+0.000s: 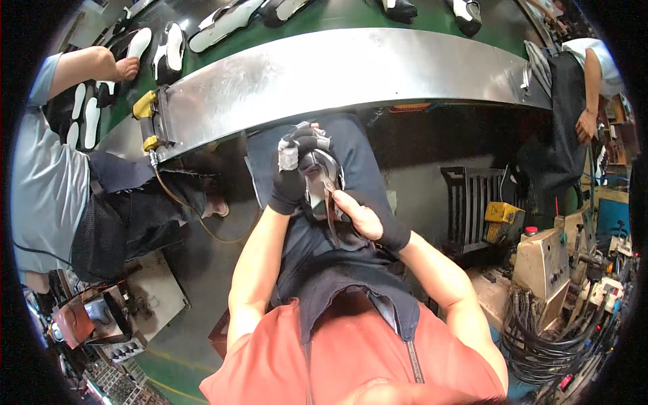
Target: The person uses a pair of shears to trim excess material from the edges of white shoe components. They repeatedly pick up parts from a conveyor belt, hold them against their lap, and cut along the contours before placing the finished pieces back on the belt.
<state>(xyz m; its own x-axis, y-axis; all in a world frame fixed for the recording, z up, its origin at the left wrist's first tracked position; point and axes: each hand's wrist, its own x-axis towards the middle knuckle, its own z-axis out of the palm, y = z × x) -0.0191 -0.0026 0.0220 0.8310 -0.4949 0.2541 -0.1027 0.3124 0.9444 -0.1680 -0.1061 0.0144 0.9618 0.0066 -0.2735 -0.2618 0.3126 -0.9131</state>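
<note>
1. Pliers (329, 192) gripped in right hand (364, 219) — fingers closed round the handles, wrist wrapped in a black cuff, jaws pointing up and away toward the shoe.
2. Left hand (290, 179) in a black glove with taped fingertips, clamped over the upper end of the shoe (317, 172), holding it upright over the lap.
3. Shoe lying between both hands, just above the right and beside the left; long axis running roughly away from the body, pale lining showing where the pliers bite. Cannot tell exactly what the jaws pinch.
4. Dark apron (337, 250) underneath, over the knees — shoe held just above it.
5. Beyond, a curved metal guard (351, 67) edging a green conveyor (337, 17) carrying more shoes and soles; another person's hand (126, 67) resting there at left.
</note>
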